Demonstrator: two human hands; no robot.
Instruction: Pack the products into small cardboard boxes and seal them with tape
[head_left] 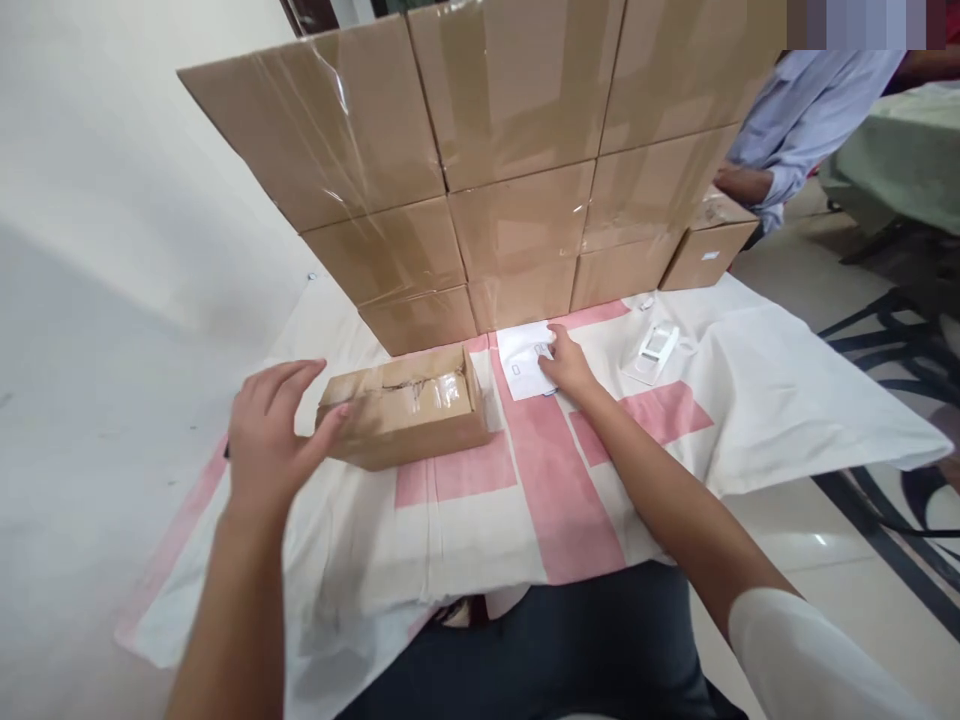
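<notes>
My left hand is raised at the left end of a brown cardboard box, fingers and thumb spread apart. Its thumb overlaps the box in view; whether it touches I cannot tell. The box lies closed on the table, with a torn seam and shiny tape on top. My right hand grips the right side of a white printed sheet of paper, which lies on the cloth and bears small outline drawings. A small white device with a grey screen lies farther right on the cloth.
Stacked, taped cardboard cartons form a wall along the table's back. A smaller carton stands at their right end. White and pink cloth covers the table. A wall borders the left side; a person in a light blue shirt stands behind, right.
</notes>
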